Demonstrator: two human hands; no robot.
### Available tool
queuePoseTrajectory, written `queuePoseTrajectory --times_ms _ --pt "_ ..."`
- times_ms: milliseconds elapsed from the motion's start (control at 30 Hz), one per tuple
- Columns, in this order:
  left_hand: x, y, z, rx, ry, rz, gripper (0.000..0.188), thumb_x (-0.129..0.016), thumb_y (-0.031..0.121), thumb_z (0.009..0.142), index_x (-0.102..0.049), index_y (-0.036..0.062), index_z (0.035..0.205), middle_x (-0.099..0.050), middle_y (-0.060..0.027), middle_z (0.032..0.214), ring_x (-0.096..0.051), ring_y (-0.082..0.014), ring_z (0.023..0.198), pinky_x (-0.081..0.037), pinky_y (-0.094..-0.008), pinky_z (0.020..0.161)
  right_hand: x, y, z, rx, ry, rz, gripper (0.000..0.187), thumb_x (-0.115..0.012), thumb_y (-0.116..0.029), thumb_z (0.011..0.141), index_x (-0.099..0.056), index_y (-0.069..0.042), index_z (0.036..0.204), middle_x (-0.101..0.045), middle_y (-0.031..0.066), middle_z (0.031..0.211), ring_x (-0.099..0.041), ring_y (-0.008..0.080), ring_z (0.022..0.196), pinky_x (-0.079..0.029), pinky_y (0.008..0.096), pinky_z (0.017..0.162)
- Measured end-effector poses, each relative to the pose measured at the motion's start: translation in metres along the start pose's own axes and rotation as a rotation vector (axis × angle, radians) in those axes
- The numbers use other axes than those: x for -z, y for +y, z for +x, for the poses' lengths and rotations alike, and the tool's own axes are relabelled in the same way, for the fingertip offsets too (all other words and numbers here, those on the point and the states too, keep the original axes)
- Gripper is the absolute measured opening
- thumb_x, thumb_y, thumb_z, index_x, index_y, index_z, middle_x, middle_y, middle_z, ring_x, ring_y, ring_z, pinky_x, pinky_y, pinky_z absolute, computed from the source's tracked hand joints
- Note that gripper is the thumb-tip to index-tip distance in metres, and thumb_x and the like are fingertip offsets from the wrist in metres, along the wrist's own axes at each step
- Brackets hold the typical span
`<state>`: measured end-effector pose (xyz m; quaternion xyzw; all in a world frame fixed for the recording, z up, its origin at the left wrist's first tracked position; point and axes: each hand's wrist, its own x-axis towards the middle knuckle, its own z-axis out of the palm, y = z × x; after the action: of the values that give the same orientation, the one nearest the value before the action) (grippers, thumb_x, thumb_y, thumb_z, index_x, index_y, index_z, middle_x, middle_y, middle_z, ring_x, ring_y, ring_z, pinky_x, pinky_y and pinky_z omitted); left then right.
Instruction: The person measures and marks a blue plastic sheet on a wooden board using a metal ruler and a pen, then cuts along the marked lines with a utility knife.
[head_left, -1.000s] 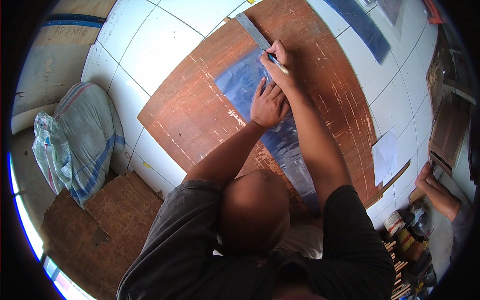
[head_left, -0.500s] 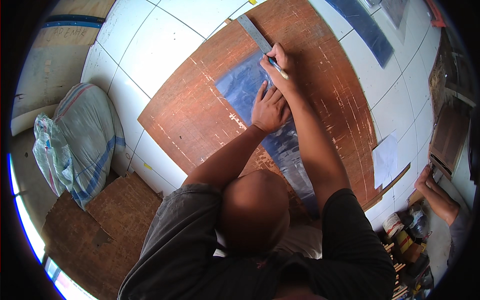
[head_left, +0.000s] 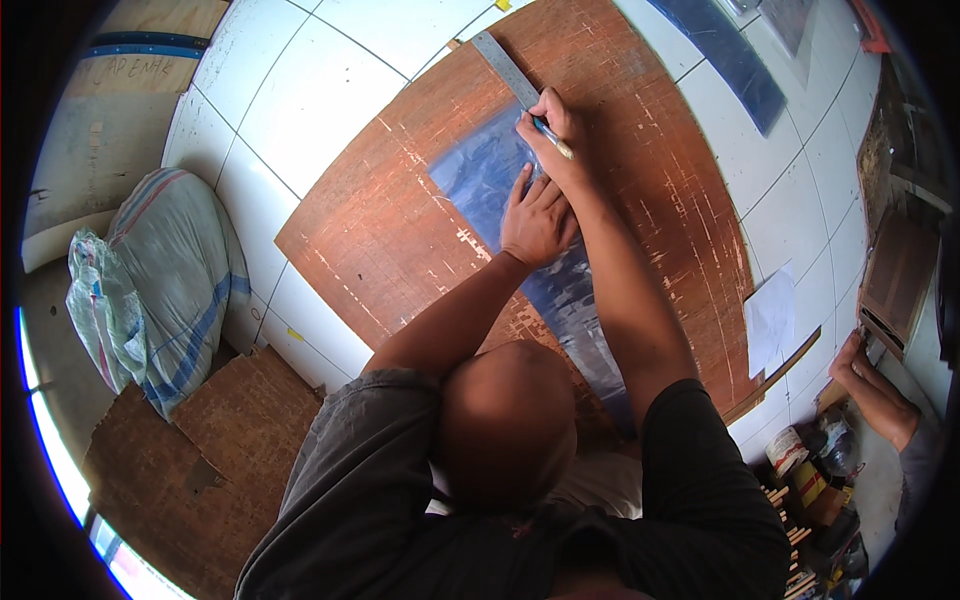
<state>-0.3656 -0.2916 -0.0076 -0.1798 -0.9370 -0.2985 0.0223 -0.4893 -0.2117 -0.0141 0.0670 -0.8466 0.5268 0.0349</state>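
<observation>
A strip of blue, glossy see-through sheet lies on a worn brown wooden board. My left hand presses down flat on the sheet, fingers stretched out and pointing away from me. Just beyond it my right hand grips a slim pen-like tool with a blue front part and a pale rear end. Its tip is down near the sheet's far edge, mostly behind the fingers. A steel ruler sticks out past the right hand toward the board's far edge. The hands hide the rest of it.
White floor tiles surround the board. At left stand a stuffed woven sack and brown board pieces. Another blue sheet lies at far right, a white paper nearer. Another person's foot and some cans are at right.
Almost nothing differs. My right hand and the tool have shifted very slightly up and left, while my left hand stays flat in nearly the same spot.
</observation>
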Motion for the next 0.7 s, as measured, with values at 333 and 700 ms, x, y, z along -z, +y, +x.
queuePoseTrajectory --times_ms 333,700 --pt "-0.0016 0.0003 0.0004 -0.005 0.023 -0.025 0.046 -0.066 0.026 0.085 -0.067 0.0050 0.126 -0.062 -0.0109 0.128 -0.050 -0.0308 0.135 -0.022 -0.0551 0.125 0.0014 0.0032 0.0010 0.007 -0.009 0.029 0.022 -0.072 -0.009 0.086 -0.051 -0.004 0.092 -0.059 0.0183 0.075 -0.061 0.0345 0.064 -0.049 0.0418 0.060" --pt "-0.0003 0.0014 0.0004 -0.026 0.051 -0.002 0.045 -0.065 0.024 0.083 -0.067 0.0056 0.124 -0.062 -0.0106 0.128 -0.052 -0.0303 0.132 -0.022 -0.0555 0.124 -0.0030 0.0042 -0.0011 -0.023 0.066 0.053 0.023 -0.074 -0.010 0.084 -0.052 -0.005 0.091 -0.060 0.0148 0.073 -0.062 0.0289 0.063 -0.050 0.0408 0.060"
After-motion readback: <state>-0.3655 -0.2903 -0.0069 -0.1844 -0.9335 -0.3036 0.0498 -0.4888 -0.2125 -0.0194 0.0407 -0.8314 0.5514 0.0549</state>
